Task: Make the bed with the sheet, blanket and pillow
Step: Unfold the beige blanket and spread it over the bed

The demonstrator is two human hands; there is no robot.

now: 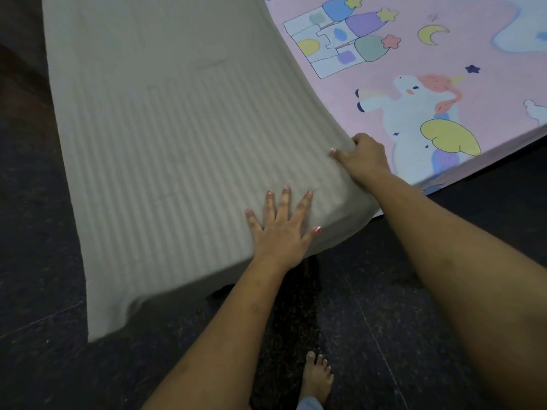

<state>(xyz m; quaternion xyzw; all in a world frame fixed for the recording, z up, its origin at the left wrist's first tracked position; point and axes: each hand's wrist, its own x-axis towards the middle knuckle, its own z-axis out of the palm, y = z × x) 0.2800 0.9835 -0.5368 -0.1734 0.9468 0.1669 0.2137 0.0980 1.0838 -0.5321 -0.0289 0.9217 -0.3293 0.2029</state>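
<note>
The person is standing at the near corner of the bed and is working on the blanket (165, 137). This blanket is pale grey with fine ribs, and it is lying over the left part of the bed, while its near edge is hanging down toward the dark floor (414, 291).

The left hand (284, 226) is lying flat on the blanket close to the near edge, with the fingers straight and spread. It is gripping nothing. I judge that it is pressing the cloth down so that it does not slide while the other hand is pulling.

The right hand (362, 156) is at the right edge of the blanket, and its fingers are curled around a fold of the cloth there. It seems to be drawing this edge toward the right, probably to spread the blanket wider over the bed.

To the right, the pink sheet (444, 69) with a unicorn and a castle is lying uncovered on the mattress, so the sheet appears to be in place already. The pillow is not in view. One bare foot (316, 377) is showing on the floor near the bottom.
</note>
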